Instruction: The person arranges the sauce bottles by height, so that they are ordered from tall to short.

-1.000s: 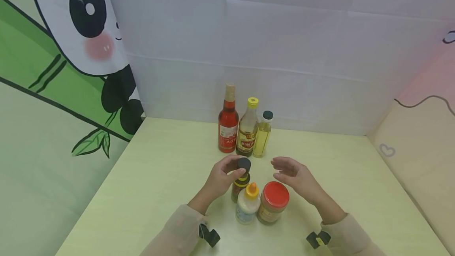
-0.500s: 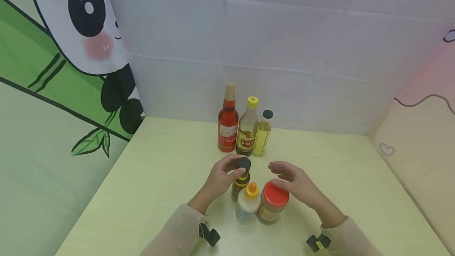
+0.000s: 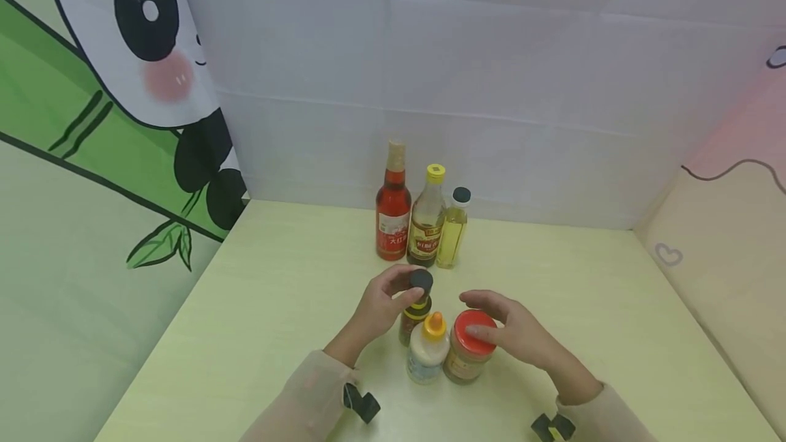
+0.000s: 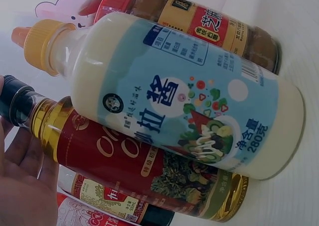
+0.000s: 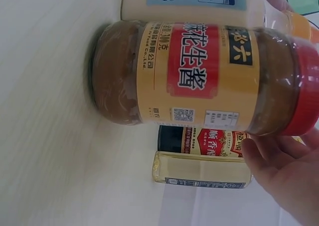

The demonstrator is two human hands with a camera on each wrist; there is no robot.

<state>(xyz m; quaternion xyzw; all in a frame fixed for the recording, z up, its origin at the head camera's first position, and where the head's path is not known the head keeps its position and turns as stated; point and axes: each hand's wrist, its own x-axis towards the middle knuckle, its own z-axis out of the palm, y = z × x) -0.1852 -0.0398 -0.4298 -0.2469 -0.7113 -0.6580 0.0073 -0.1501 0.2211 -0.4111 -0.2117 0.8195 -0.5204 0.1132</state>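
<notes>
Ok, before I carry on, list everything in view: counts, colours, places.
Red bottle: 1, red, back left
Yellow-capped bottle: 1, dark liquid, back middle
Slim bottle: 1, yellow, back right
Black-capped bottle: 1, gold, front left
Squeeze bottle: 1, cream, front middle
Jar: 1, brown, red-lidded, front right
Table: 1, pale yellow, beneath
Backdrop: count unclear, multicoloured, behind and beside
Wrist attachments: 2, black, one per sleeve
Sleeves: 2, beige, forearms
Left hand: 1, bare, gripping black-capped bottle
Right hand: 1, bare, at jar

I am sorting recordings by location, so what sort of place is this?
Probably a staged filming corner: a creased pale backdrop, a cartoon-printed side panel, and condiment bottles on a pale table.
</notes>
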